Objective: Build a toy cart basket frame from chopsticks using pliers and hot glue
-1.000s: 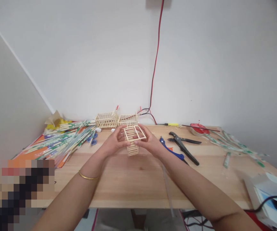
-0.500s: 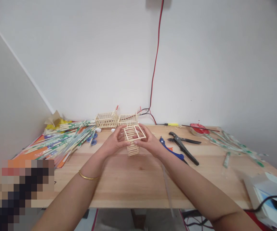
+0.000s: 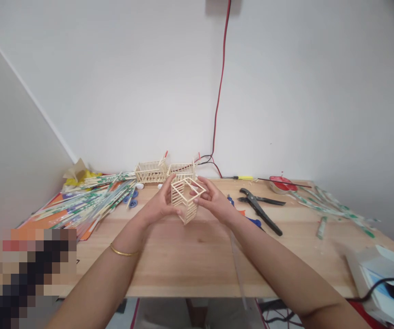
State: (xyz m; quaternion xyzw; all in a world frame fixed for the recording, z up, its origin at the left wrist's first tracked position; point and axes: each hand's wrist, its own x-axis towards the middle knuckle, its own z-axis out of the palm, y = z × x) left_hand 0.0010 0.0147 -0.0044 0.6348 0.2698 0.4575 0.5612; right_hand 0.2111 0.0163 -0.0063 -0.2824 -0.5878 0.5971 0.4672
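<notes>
Sitting between the two hands in the head view, a small slatted frame of pale wooden sticks [image 3: 191,211] is turned with one corner toward the person, above the wooden tabletop [image 3: 190,265]; whether its base touches the wood cannot be told. The left hand [image 3: 159,205] curves along its left side, thumb near the lower front, fingers reaching behind; how firmly it grips cannot be told. The right hand [image 3: 215,203] pinches its right corner, thumb on the near side of the rim and fingers beyond. Just past the frame stand two stick-built boxes [image 3: 150,172]. Blue wheels [image 3: 133,203] lie left of the left hand, beside wrapped sticks [image 3: 114,201]. Right of the right hand lie black pliers [image 3: 261,212] and a partly hidden blue glue gun [image 3: 254,222].
</notes>
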